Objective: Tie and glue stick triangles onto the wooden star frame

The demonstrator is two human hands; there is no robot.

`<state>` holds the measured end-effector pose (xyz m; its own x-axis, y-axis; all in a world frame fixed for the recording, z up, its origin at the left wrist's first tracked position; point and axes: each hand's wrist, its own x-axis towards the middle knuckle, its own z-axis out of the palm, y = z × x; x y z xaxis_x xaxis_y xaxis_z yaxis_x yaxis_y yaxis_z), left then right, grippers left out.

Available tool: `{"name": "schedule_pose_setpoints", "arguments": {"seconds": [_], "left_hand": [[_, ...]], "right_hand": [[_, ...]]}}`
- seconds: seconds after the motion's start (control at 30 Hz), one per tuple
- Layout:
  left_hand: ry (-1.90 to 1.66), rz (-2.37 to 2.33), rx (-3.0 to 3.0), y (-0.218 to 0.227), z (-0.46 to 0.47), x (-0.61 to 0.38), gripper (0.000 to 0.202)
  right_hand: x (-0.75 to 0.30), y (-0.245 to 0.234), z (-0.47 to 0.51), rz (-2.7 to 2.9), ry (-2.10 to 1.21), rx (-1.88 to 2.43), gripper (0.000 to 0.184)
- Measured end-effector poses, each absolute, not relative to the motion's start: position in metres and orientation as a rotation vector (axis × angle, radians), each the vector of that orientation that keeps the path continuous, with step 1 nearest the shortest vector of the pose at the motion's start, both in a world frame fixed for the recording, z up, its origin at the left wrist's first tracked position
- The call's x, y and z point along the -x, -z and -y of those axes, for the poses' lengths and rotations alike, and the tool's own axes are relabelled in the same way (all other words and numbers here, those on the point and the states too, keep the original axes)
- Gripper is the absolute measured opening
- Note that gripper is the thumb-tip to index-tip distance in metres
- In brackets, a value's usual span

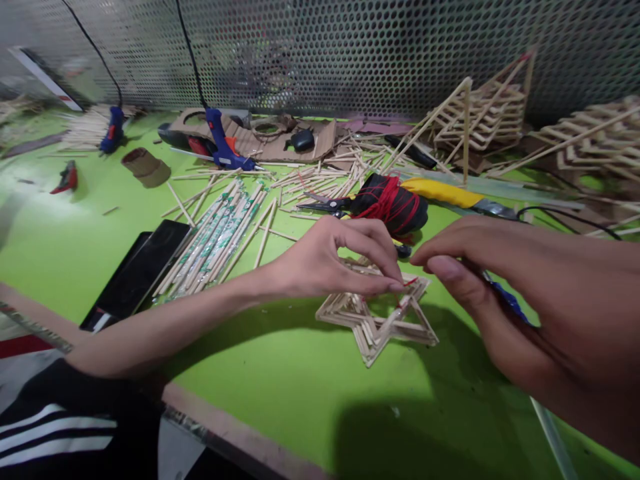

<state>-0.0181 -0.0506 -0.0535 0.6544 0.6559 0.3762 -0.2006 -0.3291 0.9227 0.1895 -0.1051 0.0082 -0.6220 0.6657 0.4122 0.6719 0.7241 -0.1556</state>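
My left hand [345, 257] reaches over a star-shaped frame [373, 333] built from stacked wooden sticks. Its thumb and forefinger are pinched on a short red string [411, 282] at the star's upper side. More red shows at an inner joint of the star. My right hand [530, 300] is closed, just right of the star, thumb and forefinger tips close together. A blue tool [513, 303] shows in its palm, mostly covered by the fingers, so its kind is hidden. The star lies flat on the green table [270, 393].
Behind the hands are a spool of red string [390, 203], scissors [325, 203] and a yellow-handled tool [440, 191]. Wrapped wooden sticks [215, 240] and a black tray [145, 270] lie left. Blue glue guns [223, 143] and stick structures [480, 113] stand along the perforated panel [320, 60].
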Motion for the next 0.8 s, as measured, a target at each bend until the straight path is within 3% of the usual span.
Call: {"name": "schedule_pose_setpoints", "arguments": {"seconds": [0.33,0.8], "left_hand": [[-0.748,-0.496,-1.583,0.0494,0.0568,0.0201,0.016],[-0.811,-0.473,-1.606,0.0528,0.0565,0.0178,0.019]], "right_hand": [[-0.1915,-0.0032,0.1034,2.634,-0.016,0.938,0.017],[-0.1846,0.0000,0.1116,2.549,0.081,1.013,0.019]]}}
